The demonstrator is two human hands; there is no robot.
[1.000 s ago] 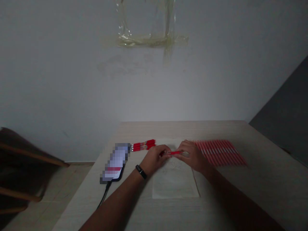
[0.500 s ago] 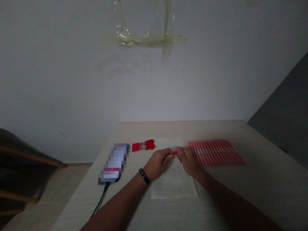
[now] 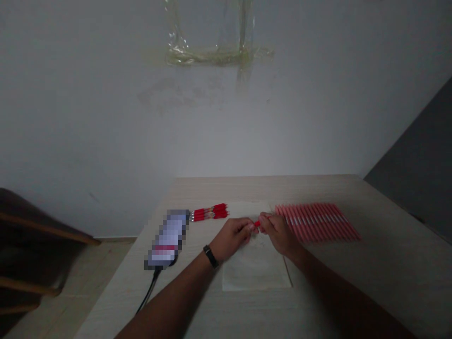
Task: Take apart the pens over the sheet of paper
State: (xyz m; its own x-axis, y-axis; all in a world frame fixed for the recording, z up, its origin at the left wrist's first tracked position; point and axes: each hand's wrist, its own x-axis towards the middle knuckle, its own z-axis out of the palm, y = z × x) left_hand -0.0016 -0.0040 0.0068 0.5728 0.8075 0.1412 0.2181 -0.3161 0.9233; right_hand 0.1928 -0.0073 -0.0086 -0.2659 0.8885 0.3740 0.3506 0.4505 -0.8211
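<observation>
Above the pale sheet (image 3: 256, 273), my left hand (image 3: 233, 238) and my right hand (image 3: 279, 233) meet almost fingertip to fingertip. Both are closed on a short visible stretch of a red pen (image 3: 257, 223); the fingers cover its ends. To the left lies a small stack of red pens (image 3: 208, 213) with silvery tips pointing left. Right of my right hand, many slim pinkish-red sticks (image 3: 318, 222), like pens or pencils, lie side by side in a slanted row with a pale band across their middles.
A phone (image 3: 168, 238) with a blurred screen lies at the table's left, its black cable (image 3: 150, 287) running toward me. The wooden table (image 3: 226, 186) meets a grey wall with yellowed tape (image 3: 212, 57). Dark furniture with wooden bars (image 3: 28, 282) stands at lower left.
My right hand has turned slightly around the red pen and its wrist has shifted a little right. My left hand stays nearly in place. The pens on the table have not moved.
</observation>
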